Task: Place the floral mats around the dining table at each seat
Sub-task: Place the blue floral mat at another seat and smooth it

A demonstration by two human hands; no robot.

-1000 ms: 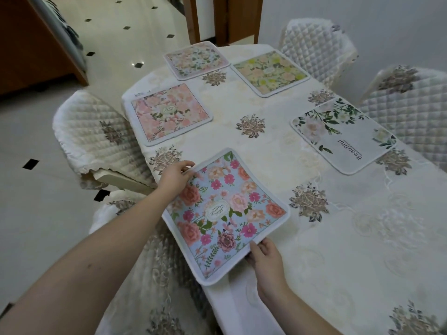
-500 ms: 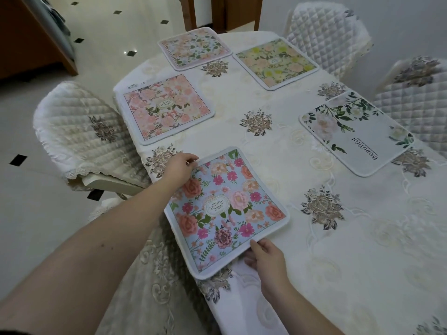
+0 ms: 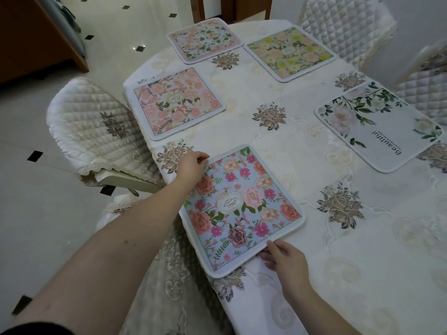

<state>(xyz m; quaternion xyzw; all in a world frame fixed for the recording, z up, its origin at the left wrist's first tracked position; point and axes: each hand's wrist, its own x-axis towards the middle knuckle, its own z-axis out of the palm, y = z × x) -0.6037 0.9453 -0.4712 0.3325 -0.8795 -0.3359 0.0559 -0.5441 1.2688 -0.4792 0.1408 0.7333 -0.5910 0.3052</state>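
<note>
A blue floral mat lies at the near left edge of the dining table, its near corner hanging slightly over the edge. My left hand pinches its far left corner. My right hand holds its near right edge with the fingers tucked under. Four more mats lie flat: a pink mat at the left, a pale pink mat at the far end, a yellow-green mat at the far right, and a white leafy mat at the right.
Quilted white chairs stand around the table: one at the left, one at the far right, one at the right edge. A lace tablecloth with brown embroidered flowers covers the table. Tiled floor lies to the left.
The blue mat has turned and slid a little further onto the table under both hands. The view has shifted closer and to the right.
</note>
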